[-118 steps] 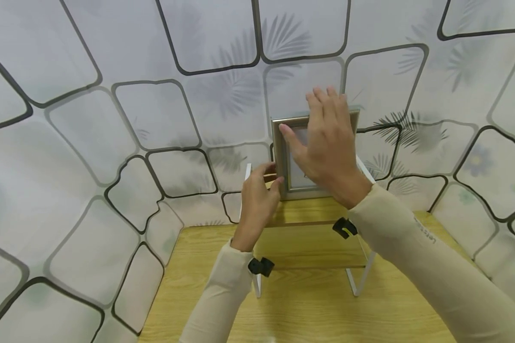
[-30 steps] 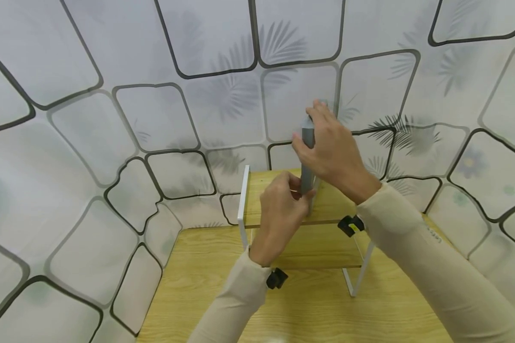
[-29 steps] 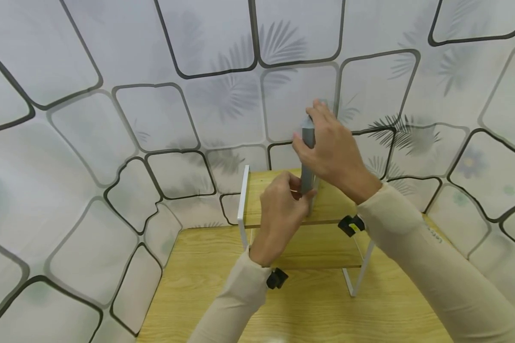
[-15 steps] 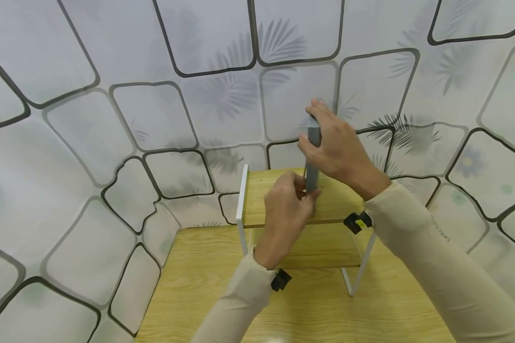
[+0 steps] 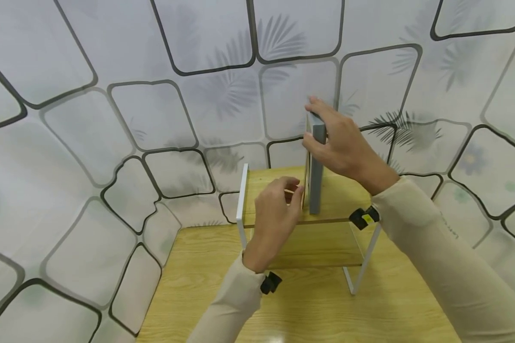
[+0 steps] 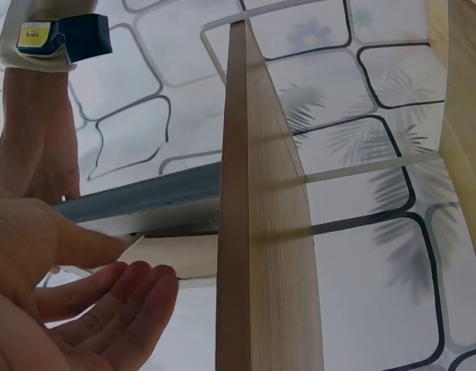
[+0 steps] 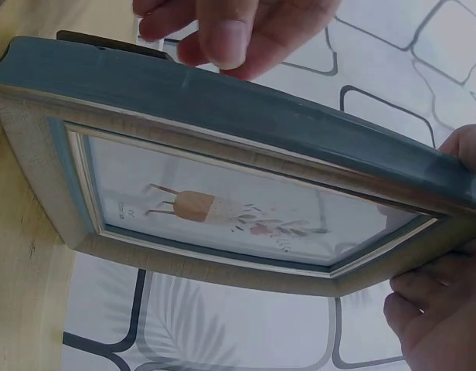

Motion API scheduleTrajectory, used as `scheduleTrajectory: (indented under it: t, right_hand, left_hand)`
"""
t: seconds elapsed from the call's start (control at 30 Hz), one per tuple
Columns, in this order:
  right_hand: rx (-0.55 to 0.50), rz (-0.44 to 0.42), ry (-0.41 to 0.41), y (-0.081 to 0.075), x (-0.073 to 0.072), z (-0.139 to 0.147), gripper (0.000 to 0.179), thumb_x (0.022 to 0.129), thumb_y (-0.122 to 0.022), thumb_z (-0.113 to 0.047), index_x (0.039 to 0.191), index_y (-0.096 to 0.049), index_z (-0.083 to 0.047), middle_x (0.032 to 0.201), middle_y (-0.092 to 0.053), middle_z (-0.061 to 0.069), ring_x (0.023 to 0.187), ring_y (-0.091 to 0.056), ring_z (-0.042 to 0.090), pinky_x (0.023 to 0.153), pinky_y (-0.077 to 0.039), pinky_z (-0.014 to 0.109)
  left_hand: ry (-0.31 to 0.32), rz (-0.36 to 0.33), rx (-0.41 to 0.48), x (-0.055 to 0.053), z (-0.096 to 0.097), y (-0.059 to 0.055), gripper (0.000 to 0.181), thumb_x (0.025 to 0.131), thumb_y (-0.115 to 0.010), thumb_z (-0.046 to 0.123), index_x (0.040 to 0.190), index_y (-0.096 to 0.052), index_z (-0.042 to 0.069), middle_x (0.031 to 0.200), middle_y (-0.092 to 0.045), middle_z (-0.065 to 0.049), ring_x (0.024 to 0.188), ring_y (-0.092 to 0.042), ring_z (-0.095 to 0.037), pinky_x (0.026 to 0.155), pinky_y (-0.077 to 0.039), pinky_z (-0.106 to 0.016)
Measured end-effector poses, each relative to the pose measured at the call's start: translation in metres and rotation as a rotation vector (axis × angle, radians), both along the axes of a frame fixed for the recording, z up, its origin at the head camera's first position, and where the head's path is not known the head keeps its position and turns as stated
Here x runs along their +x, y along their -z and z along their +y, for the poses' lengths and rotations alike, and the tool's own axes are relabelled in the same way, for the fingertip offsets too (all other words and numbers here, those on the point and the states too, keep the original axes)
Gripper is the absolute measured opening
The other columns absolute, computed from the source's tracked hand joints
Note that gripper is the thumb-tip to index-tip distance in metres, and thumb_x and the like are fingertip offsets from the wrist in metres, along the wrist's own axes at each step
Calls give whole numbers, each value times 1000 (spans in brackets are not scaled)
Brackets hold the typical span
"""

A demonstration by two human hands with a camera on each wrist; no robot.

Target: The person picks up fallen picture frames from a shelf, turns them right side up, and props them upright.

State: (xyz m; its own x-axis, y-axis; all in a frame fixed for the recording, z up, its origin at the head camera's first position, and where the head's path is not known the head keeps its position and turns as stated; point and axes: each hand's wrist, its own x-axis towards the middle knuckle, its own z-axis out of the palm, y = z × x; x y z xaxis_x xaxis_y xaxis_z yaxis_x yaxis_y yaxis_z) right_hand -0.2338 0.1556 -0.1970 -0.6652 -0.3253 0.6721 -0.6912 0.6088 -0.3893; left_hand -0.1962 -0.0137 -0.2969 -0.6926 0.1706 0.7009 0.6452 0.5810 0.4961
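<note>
A picture frame (image 5: 316, 176) with grey-blue sides stands edge-on on the upper shelf (image 5: 343, 195) of a small wooden rack. My right hand (image 5: 345, 140) grips its upper part, thumb on the near side and fingers over the top. In the right wrist view the frame's front (image 7: 199, 267) shows a print (image 7: 195, 207) behind glass. My left hand (image 5: 276, 205) is beside the frame's lower back, fingers loosely bent with a gap to the thumb. A beige back stand (image 6: 180, 255) sticks out from the frame near those fingertips in the left wrist view.
The two-tier rack has white metal legs (image 5: 357, 271) and a lower shelf (image 5: 317, 245). It stands on a wood-grain table (image 5: 201, 267). Patterned cloth walls (image 5: 223, 105) close in behind and at both sides.
The frame first faced me and has been turned edge-on, then shifted slightly right with my right hand. My left hand, earlier pinching its lower edge, has come off to the left.
</note>
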Motion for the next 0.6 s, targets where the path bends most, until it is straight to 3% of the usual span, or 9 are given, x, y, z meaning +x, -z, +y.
scheduleTrajectory:
  t: [0.13,0.33,0.47,0.6]
  right_hand:
    - [-10,-16,-35,-1,-1,3,54,99,-54,-10,150,-42,4,163,-29,14,149,-30,29,105,-36,48]
    - [-16,-40,-49,-2,-2,4,55,98,-53,-11,150,-41,4,164,-28,13,150,-27,26,112,-34,50]
    - [-15,-50,-55,-2,-2,4,56,99,-52,-11,151,-40,4,164,-28,14,149,-30,27,110,-35,50]
    - [-7,-57,-61,-3,-2,4,56,99,-52,-10,151,-39,4,164,-28,15,151,-24,26,118,-29,50]
  left_hand:
    - [22,-76,-11,0,1,1,23,95,-74,15,113,-72,1,104,-74,-9,80,-74,-14,69,-57,-19]
    - [60,-167,-27,-2,3,0,26,95,-73,13,119,-71,2,113,-74,-11,86,-75,-16,71,-57,-17]
    - [71,-181,-21,-3,4,1,25,95,-73,12,118,-71,1,113,-74,-10,86,-75,-15,70,-57,-17]
    - [59,-153,-30,-5,3,2,22,94,-74,10,115,-73,1,111,-75,-10,85,-76,-14,68,-57,-18]
